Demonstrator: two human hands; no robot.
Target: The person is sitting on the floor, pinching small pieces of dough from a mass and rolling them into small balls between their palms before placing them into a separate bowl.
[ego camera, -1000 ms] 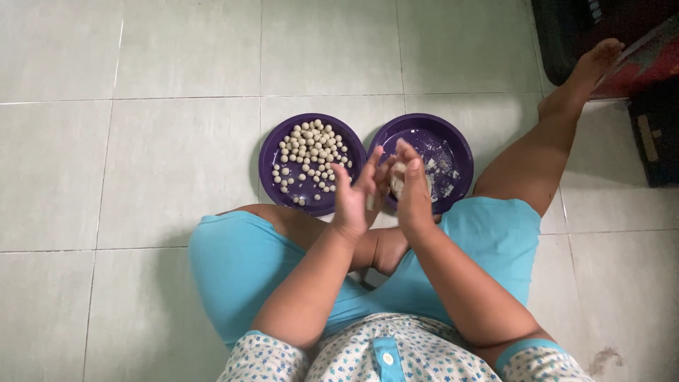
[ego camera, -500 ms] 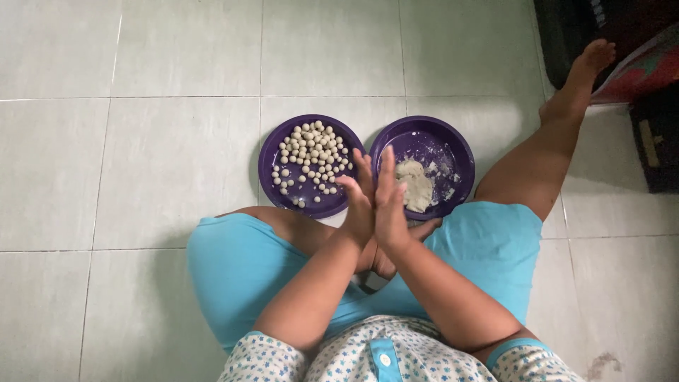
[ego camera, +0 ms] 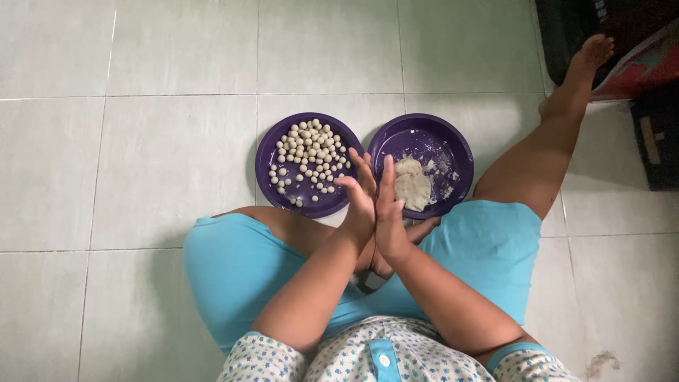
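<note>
While a second ago my hands were a bit apart, now my left hand and right hand are pressed flat together, palm to palm, over my lap. That looks like rolling a bit of dough, but I can't see any between them, so I can't tell if they hold some. Just past my fingers sit two purple plates. The left plate holds many small dough balls. The right plate holds the dough lump, partly hidden by my right hand.
</note>
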